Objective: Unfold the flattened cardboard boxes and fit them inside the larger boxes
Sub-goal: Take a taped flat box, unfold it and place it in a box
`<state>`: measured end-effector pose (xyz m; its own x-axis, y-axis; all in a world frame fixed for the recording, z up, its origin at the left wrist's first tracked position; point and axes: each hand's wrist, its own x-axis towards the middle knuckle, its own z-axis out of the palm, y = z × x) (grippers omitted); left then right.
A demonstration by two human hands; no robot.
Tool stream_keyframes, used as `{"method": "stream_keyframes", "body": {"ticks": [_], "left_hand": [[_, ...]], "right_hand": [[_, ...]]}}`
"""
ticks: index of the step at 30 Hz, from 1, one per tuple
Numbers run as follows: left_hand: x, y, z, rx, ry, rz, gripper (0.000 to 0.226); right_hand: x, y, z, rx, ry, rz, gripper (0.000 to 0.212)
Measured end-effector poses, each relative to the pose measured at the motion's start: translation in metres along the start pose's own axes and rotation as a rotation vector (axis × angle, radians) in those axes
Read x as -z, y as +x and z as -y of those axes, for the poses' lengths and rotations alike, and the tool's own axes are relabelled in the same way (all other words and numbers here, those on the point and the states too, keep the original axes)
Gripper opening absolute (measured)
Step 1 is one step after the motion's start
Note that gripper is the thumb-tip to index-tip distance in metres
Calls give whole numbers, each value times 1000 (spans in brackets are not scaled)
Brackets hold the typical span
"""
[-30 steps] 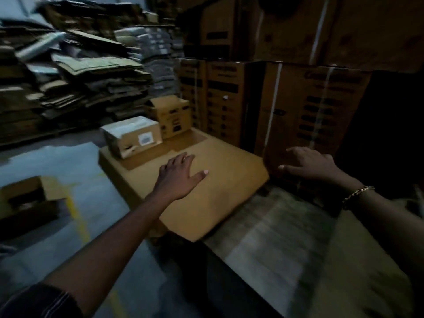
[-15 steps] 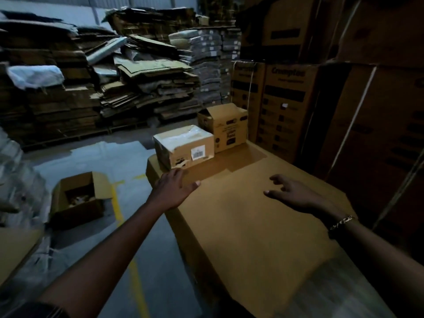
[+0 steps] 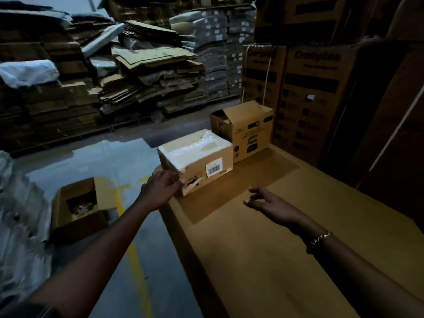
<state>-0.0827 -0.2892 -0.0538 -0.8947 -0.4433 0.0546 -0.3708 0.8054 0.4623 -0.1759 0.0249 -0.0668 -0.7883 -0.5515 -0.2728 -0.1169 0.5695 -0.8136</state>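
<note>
Gripped by the left hand [image 3: 160,189] is the near left corner of the taped box [image 3: 197,154]: the thumb is laid on the front face and the fingers are wrapped round the left side, where their tips are hidden. Right of that grip, and apart from it, the right hand [image 3: 270,203] is held low over the large box [image 3: 298,260], with fingers loosely spread and nothing in them; whether the surface is touched cannot be told. A bracelet [image 3: 321,237] is worn on that wrist.

Below and left of the grip, on the floor [image 3: 103,164], an open box [image 3: 75,210] is seen with scraps inside, and a yellow line [image 3: 133,249] is painted between it and the large box.

The taped box is set on the far left part of the large box's top, on a darker rectangular patch [image 3: 241,189]. A barcode label [image 3: 214,169] is carried on its front face, right of the thumb. Behind the grip and to its right, a smaller brown box [image 3: 250,131] with raised flaps is stood just behind the taped box. Further right, tall printed cartons [image 3: 309,99] are stacked. Far beyond the grip, piles of flattened cardboard [image 3: 149,72] are heaped along the back.
</note>
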Motion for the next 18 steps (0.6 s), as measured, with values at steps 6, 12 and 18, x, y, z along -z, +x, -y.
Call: {"method": "stream_keyframes", "body": {"ticks": [6, 12, 18], "left_hand": [[-2, 162, 60, -15, -85, 49, 57], [0, 296, 102, 12, -74, 105, 66], [-23, 368, 130, 141, -228, 300, 80]], "right_hand": [[-55, 109, 26, -112, 361, -130, 73], [-90, 190, 67, -200, 565, -211, 64], [-109, 229, 81, -240, 548, -205, 69]]}}
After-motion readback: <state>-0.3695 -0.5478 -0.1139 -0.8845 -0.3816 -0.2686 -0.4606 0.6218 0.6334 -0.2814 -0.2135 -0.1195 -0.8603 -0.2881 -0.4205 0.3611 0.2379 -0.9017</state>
